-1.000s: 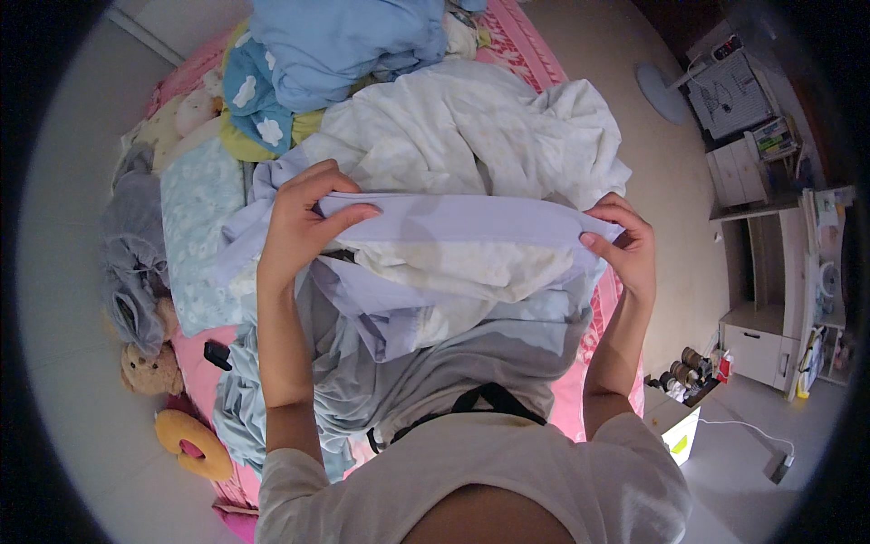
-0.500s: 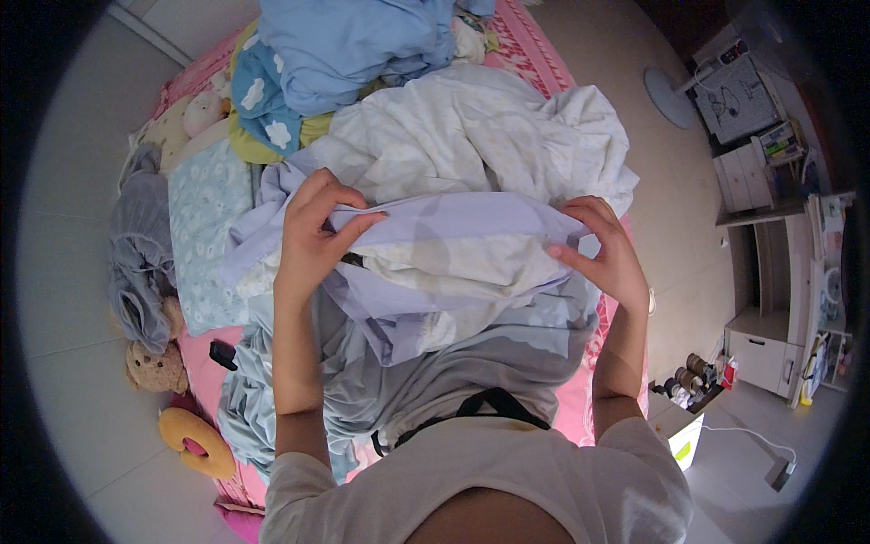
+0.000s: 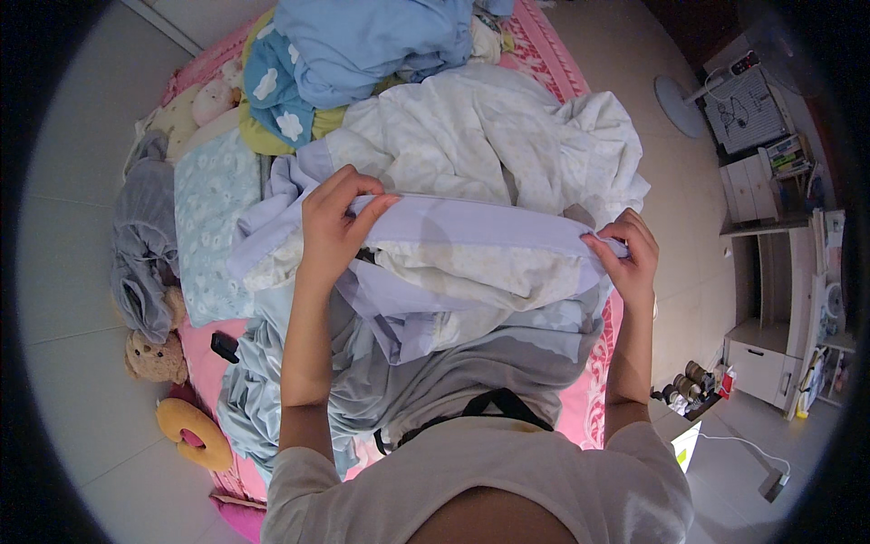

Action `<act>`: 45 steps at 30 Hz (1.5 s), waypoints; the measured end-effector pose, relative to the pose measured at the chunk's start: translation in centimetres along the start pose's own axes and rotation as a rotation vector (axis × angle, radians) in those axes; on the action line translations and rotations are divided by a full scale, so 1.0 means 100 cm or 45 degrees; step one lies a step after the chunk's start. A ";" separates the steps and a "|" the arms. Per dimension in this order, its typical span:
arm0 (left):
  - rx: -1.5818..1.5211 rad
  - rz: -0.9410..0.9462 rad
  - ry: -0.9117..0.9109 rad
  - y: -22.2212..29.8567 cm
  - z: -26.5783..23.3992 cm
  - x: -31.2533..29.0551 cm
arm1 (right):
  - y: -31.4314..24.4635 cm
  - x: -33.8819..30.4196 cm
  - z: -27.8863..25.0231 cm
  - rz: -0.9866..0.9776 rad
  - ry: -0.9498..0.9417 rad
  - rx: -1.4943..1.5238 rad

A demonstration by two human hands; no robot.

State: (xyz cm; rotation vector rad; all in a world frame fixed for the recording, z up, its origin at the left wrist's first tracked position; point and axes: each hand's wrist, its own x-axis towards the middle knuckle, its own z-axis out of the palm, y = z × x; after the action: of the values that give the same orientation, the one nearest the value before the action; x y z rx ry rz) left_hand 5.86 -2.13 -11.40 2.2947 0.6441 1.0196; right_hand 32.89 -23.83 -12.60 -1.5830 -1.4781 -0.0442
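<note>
A white quilt cover with a lavender border point(image 3: 507, 220) lies bunched across the bed, its border stretched between my hands. My left hand point(image 3: 337, 222) pinches the border's edge between thumb and fingers. At the other end of that edge, my right hand point(image 3: 630, 256) is closed on the fabric. The cover's patterned white part point(image 3: 480, 127) spreads in folds beyond my hands. Below the border, a white patterned layer point(image 3: 489, 272) shows, with a lavender flap point(image 3: 385, 326) hanging at its left. Grey-blue bedding point(image 3: 435, 372) lies crumpled between the cover and my body.
Blue bedding point(image 3: 372, 45) is heaped at the far end. To the left are a light-blue floral pillow point(image 3: 213, 236), a teddy bear point(image 3: 156, 356) and an orange neck pillow point(image 3: 195, 435). A small black object point(image 3: 224, 346) rests on the pink sheet. White furniture point(image 3: 763, 363) stands at right.
My right hand has moved right and closed its fingers on the border. The border's edge is pulled straighter. My left hand has shifted slightly right, keeping its pinch.
</note>
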 end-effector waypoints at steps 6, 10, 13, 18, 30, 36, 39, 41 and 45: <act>0.063 0.057 0.005 -0.003 0.000 -0.001 | -0.004 0.003 -0.002 0.102 -0.100 -0.138; -0.057 0.001 0.023 -0.001 0.002 -0.002 | 0.011 0.000 -0.012 0.070 -0.122 -0.188; -0.038 0.099 -0.011 -0.009 0.000 -0.003 | 0.016 0.001 -0.015 0.102 0.032 -0.118; 0.144 0.075 -0.053 -0.019 -0.007 -0.006 | 0.026 -0.008 -0.016 0.205 0.046 -0.106; -0.310 -0.204 0.001 -0.039 -0.008 -0.009 | 0.031 -0.018 -0.012 0.412 0.046 -0.110; -0.382 -0.418 0.062 -0.035 -0.001 -0.009 | 0.039 -0.023 -0.015 0.476 0.021 -0.031; -0.222 -0.344 -0.007 -0.037 0.003 -0.008 | 0.046 -0.026 -0.013 0.496 0.055 -0.037; -0.039 -0.174 -0.039 -0.033 0.004 -0.005 | 0.048 -0.024 -0.013 0.458 0.012 -0.114; 0.091 -0.168 -0.136 -0.027 -0.004 -0.004 | 0.031 -0.004 -0.005 0.229 -0.038 -0.376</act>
State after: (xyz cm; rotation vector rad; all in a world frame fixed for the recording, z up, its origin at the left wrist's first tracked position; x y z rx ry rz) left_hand 4.77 -0.25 -13.14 2.3157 0.7876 0.8188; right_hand 35.48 -23.98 -14.35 -1.9569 -1.3933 -0.1418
